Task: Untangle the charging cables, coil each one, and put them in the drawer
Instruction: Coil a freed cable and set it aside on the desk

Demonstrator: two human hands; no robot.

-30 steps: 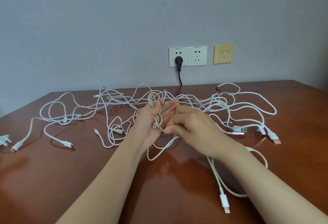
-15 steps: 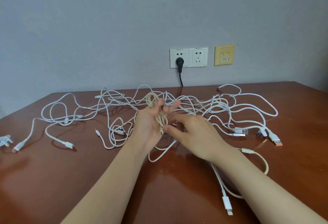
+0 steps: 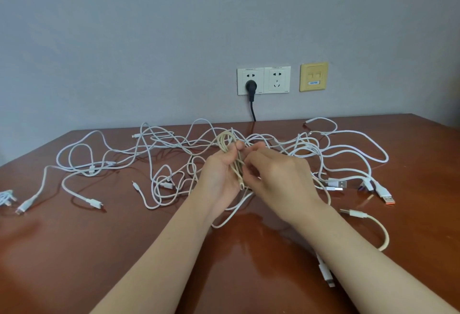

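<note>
Above the counter (image 3: 74, 251), the left hand (image 3: 219, 172) grips the looped beige cable (image 3: 224, 141), the right hand (image 3: 278, 177) pinches one of its strands, the tangled white cables (image 3: 348, 149) lie spread behind, and the wall carries two white sockets (image 3: 263, 80), one black plug (image 3: 250, 86) and one yellow plate (image 3: 313, 76) with an illegible label.

Left hand (image 3: 219, 174) and right hand (image 3: 281, 177) on bare forearms (image 3: 174, 244) (slender fingers)

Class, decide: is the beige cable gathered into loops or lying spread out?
Gathered. The beige cable stands in narrow loops gripped by the left hand; the right hand pinches it.
</note>
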